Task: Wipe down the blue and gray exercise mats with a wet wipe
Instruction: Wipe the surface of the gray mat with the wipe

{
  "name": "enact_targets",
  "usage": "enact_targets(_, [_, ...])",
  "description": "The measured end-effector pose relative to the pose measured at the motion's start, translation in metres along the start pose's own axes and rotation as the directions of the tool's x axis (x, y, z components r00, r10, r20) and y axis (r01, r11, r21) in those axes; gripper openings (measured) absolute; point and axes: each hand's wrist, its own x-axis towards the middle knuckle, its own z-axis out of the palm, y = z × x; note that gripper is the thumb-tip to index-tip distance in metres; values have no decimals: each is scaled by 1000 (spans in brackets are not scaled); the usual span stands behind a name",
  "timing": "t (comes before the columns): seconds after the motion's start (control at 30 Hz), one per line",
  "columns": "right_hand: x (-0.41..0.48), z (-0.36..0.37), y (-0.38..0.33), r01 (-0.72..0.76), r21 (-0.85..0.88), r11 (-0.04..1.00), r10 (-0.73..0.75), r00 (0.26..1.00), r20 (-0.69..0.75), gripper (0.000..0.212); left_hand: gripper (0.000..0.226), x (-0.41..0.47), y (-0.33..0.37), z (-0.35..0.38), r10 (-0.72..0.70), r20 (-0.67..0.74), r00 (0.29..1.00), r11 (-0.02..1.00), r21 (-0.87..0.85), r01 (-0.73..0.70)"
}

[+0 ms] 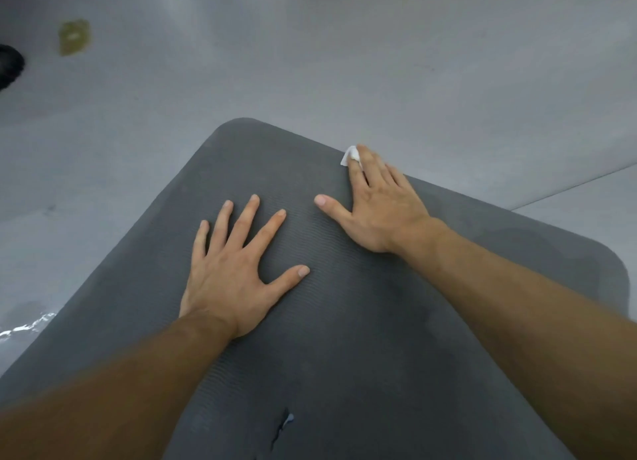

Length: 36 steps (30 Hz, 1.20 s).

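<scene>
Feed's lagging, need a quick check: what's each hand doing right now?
Left hand: open, fingers spread flat on the gray mat.
Right hand: open, straight fingers pressing the white wipe onto the mat's far edge.

The gray exercise mat (pixel 344 339) lies flat on the floor, finely ribbed, with rounded corners and a small tear at its near end. A crumpled white wet wipe (pixel 349 155) peeks out from under the right hand's (pixel 379 211) fingertips, pressed against the mat's far edge.
</scene>
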Motion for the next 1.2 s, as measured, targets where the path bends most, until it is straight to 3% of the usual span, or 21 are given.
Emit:
enact_targets(0.33, [-123,11,47,-119,-67,991,120,993,7,105,87,0,-1,2,1,-5,1000,1000,-24,-2])
enact_targets(0.5, [-71,7,39,-142,8,990,142,989,-44,105,88,1,-1,0,-5,1,1000,1000,-26,5])
enact_targets(0.63, [-35,1,35,-160,56,986,160,987,6,103,88,1,-1,0,-6,-11,1000,1000,-23,6])
enact_targets(0.97, [-164,19,36,-135,-37,990,136,991,21,101,88,1,-2,1,-5,2,1000,999,-40,5])
enact_targets(1.2, [-81,3,55,-247,16,969,247,969,-27,100,83,-1,-2,-1,79,-10,997,995,-62,-80])
